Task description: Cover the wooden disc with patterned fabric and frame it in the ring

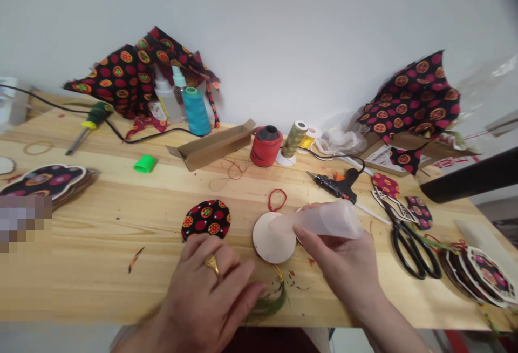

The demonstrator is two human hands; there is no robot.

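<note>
Far left: a stack of patterned card shapes lies at the table edge, a screwdriver with a green and yellow handle behind it
Back left: patterned cloth is heaped against the wall, with small bottles and a blue thread spool in front; a green cap lies nearer
Left hand: palm down on the table, ring on one finger, fingers loosely together and pressed onto a green feather tassel at the near edge; whether they pinch it, I cannot tell
Fabric round: lies flat just above the left hand, apart from it
Middle back: an open cardboard box, a red spool and a gold spool
Wooden disc: flat on the table between the hands, a red thread loop just behind it
Right hand: fingers and thumb wrapped around a clear squeeze bottle, its tip lying over the disc
Right: a glue gun, black scissors, more patterned cloth over a carton, and another stack of patterned shapes at the far edge
</note>
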